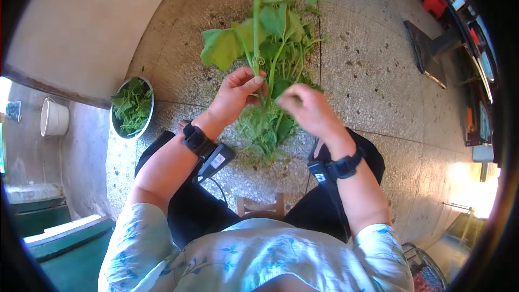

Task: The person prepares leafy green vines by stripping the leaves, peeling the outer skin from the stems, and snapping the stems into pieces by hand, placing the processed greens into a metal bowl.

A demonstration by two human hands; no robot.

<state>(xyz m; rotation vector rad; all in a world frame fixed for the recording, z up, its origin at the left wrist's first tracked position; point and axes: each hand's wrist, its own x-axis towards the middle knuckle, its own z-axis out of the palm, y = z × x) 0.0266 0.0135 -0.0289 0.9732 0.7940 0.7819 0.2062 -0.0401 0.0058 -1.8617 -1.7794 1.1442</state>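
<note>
My left hand pinches a long green vine stem between thumb and fingers. The stem stands upright in the view, with broad leaves and a curly tendril along it. Close by on the right, my right hand has its fingers curled together, a little blurred. Whether a thin strand sits in those fingers is too small to make out. Under both hands lies a heap of leafy vines on the speckled floor, with fine green trimmings nearer to me.
A round basin of picked greens stands on the floor at my left. A white bucket is further left by the wall. Leaf scraps dot the stone floor. A dark metal stand and a red item are at the upper right.
</note>
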